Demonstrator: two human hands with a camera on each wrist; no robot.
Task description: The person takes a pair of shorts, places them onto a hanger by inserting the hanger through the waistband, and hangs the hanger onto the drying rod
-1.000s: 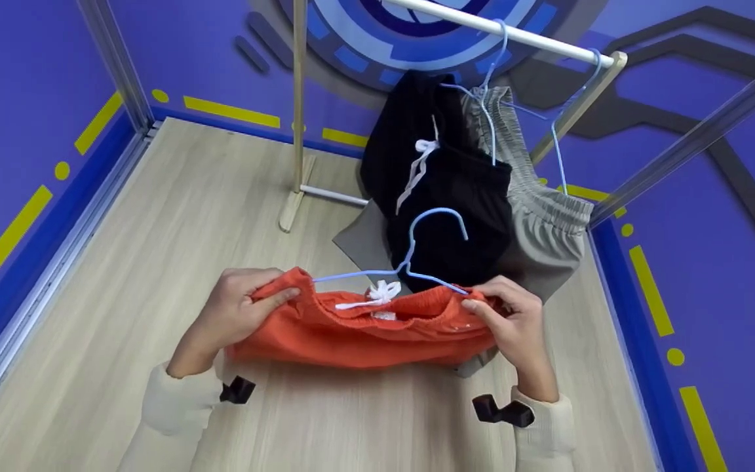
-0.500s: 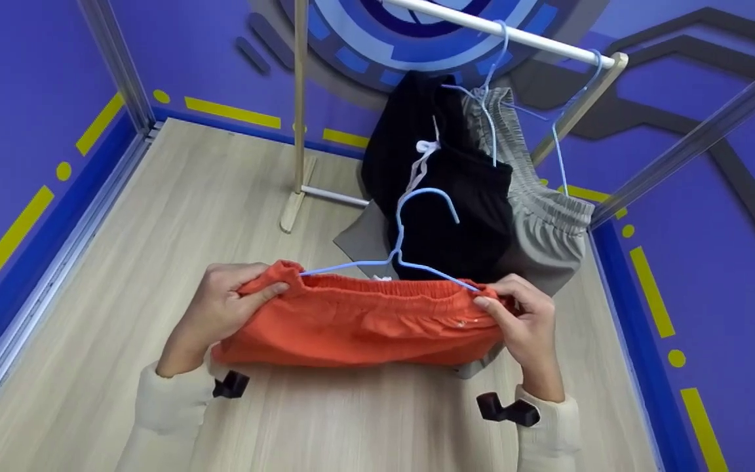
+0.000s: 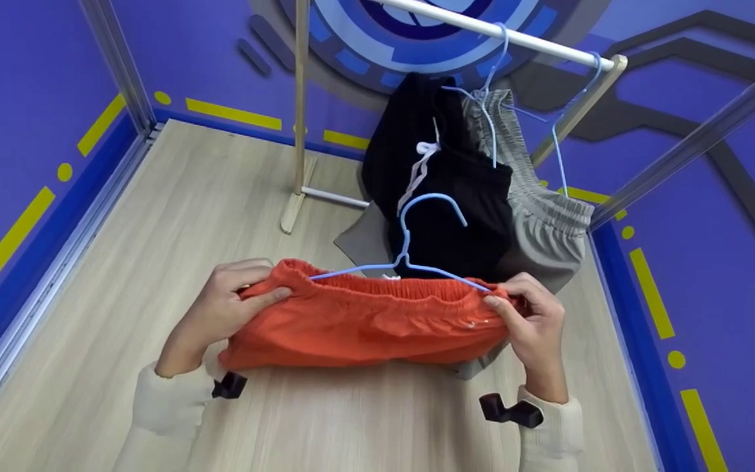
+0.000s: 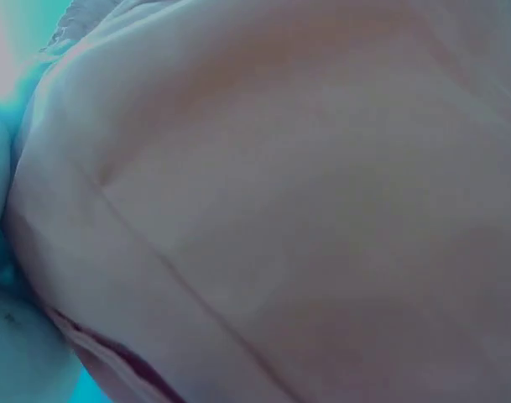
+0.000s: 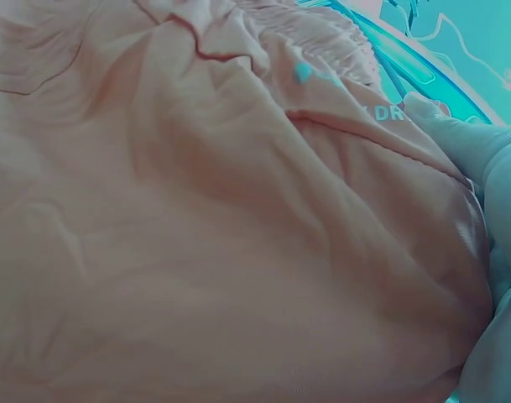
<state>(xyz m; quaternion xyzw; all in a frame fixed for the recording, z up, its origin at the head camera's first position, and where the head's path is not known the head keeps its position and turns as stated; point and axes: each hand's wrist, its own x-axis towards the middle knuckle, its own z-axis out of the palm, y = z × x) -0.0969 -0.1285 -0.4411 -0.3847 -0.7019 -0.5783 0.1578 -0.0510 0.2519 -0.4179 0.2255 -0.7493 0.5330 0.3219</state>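
Observation:
Orange shorts (image 3: 364, 328) with a gathered elastic waistband are stretched between both hands in the head view. My left hand (image 3: 223, 305) pinches the left end of the waistband, thumb in front. At the opposite end my right hand (image 3: 535, 321) grips the waistband beside the hanger's tip. A light blue wire hanger (image 3: 404, 259) has its arms inside the waist opening and its hook standing up above. A bit of white drawstring shows behind the waistband. The fabric of the shorts (image 4: 280, 210) fills the left wrist view, and the shorts (image 5: 238, 235) show small printed letters in the right wrist view.
Behind stands a clothes rack with a white rail (image 3: 535, 42) and wooden posts. Black shorts (image 3: 443, 210) with a white drawstring and grey shorts (image 3: 551, 229) hang from it on blue hangers. Blue-purple walls (image 3: 23, 78) enclose the wood-grain surface (image 3: 135, 262).
The waistband's front has come up, covering most of the white drawstring bow seen earlier. The hanger hook first rose, then shifted slightly right. My right hand has moved a little right, pulling the waistband wider.

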